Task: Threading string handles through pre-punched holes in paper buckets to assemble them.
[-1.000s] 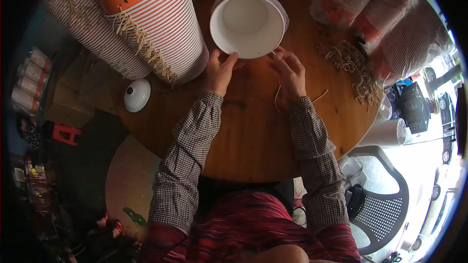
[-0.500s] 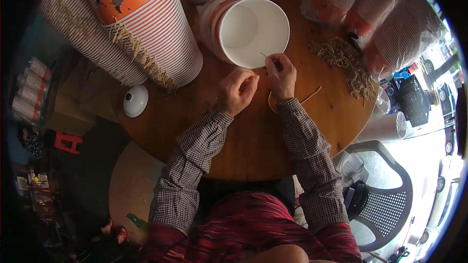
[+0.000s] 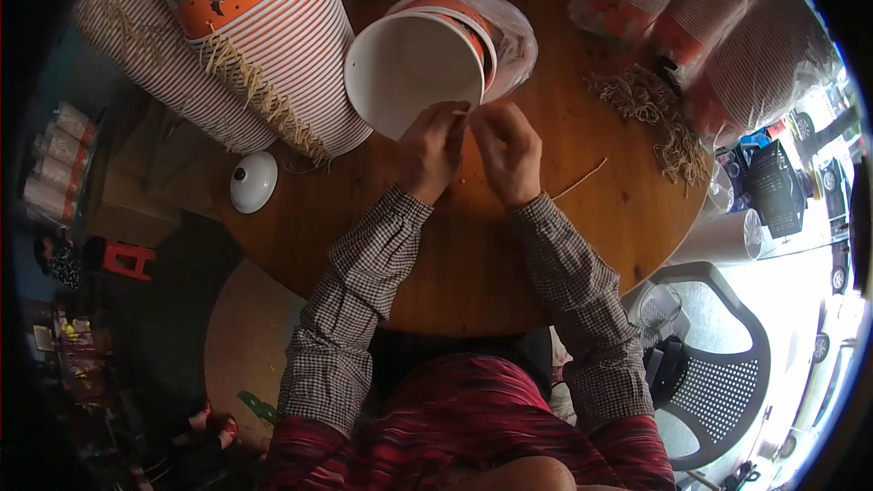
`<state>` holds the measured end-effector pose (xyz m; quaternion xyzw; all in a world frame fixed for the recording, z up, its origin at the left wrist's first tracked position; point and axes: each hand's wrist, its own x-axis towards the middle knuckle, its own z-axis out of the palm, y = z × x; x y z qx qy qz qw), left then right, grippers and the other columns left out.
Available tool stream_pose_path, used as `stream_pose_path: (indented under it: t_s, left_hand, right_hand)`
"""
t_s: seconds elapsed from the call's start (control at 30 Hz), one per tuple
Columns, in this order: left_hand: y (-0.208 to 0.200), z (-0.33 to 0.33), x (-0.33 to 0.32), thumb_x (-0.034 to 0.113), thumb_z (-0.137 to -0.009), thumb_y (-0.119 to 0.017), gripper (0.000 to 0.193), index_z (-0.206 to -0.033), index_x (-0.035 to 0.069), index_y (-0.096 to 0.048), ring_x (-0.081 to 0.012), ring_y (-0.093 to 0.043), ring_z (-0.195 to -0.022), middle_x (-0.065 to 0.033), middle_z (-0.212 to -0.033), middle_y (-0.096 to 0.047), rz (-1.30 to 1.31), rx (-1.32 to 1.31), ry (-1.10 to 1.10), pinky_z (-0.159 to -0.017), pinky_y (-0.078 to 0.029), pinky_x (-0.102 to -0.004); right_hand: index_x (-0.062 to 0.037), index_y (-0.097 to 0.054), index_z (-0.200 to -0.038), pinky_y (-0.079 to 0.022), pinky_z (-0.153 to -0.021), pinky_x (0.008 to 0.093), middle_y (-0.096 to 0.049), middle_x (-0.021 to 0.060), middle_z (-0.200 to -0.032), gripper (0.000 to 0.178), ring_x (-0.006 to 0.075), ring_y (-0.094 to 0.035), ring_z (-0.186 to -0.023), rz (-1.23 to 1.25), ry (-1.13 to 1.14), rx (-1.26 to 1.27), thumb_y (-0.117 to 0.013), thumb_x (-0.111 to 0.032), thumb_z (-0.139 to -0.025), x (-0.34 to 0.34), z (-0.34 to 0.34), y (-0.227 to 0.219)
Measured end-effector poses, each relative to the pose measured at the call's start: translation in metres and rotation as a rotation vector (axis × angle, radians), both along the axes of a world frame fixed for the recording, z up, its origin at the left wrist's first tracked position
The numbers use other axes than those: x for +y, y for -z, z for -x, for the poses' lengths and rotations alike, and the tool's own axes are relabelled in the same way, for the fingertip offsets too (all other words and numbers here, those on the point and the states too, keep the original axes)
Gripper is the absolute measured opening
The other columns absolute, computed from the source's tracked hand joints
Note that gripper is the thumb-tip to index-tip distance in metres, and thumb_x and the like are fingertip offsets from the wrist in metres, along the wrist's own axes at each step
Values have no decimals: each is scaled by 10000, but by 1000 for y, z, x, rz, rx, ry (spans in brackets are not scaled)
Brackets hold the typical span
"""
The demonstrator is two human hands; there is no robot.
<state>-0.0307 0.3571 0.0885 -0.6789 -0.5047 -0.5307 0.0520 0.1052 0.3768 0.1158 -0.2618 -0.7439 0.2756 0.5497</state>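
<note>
A white-lined paper bucket lies tipped with its mouth toward me, a small hole showing near its left rim. It rests against another orange-patterned bucket in clear plastic wrap. My left hand is closed at the bucket's lower right rim, its fingertips pinching a thin pale cord. My right hand, also closed, meets it there with thumb and finger pinched on the same cord. A loose length of tan cord lies on the table beside my right wrist. The fingers partly hide the cord at the rim.
Tall stacks of nested orange buckets with corded sides stand at the left, near a white lid. Tangled cords lie at the right of the round wooden table. Wrapped bucket stacks stand behind them. A grey chair is at the right.
The bucket in front has swung its mouth leftward, showing the wrapped one behind. My left hand has risen to the rim, and both hands now meet there. The cord's loose end has shifted slightly.
</note>
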Motion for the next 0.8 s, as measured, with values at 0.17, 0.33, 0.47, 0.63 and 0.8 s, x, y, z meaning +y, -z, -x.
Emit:
stream_pose_path:
  t_s: [0.17,0.33,0.47,0.63,0.8]
  left_hand:
    - [-4,-16,-2,12,-830,-622,196,-1025,-1,-617,-311,-640,-883,-151,-960,-640,3,-190,25,-730,-519,-361]
    - [-1,-13,-1,48,-883,-605,139,-1006,-16,-607,-187,-639,-812,-123,-911,-644,-17,-321,113,-682,-495,-284]
    - [-1,-19,-1,87,-904,-604,140,-1014,2,-622,-58,-559,-711,-51,-812,-635,76,-540,95,-603,-428,-200]
    - [-3,-16,-5,92,-896,-614,142,-1003,-1,-629,-65,-526,-646,-38,-757,-603,82,-418,66,-569,-421,-213]
    - [0,-17,-6,92,-889,-618,126,-973,-2,-628,-76,-511,-614,-40,-713,-573,86,-291,26,-547,-422,-238]
  right_hand:
    - [-3,-598,-993,-527,-754,281,-665,67,-996,108,141,-646,-888,641,-249,545,-565,-83,-928,13,-6,8]
    - [-19,-581,-948,-515,-824,309,-606,118,-1161,51,182,-631,-976,743,-403,667,-561,-42,-907,15,-10,7]
    - [-12,-589,-888,-470,-900,318,-580,112,-1199,9,188,-602,-1041,640,-424,541,-583,-9,-882,13,-14,5]
    - [28,-590,-878,-529,-793,297,-609,93,-1026,80,161,-632,-889,336,-164,237,-630,-13,-821,4,-11,-2]
    - [19,-583,-874,-542,-744,302,-601,133,-988,101,216,-648,-846,154,-5,152,-644,-21,-805,-3,-9,-9]
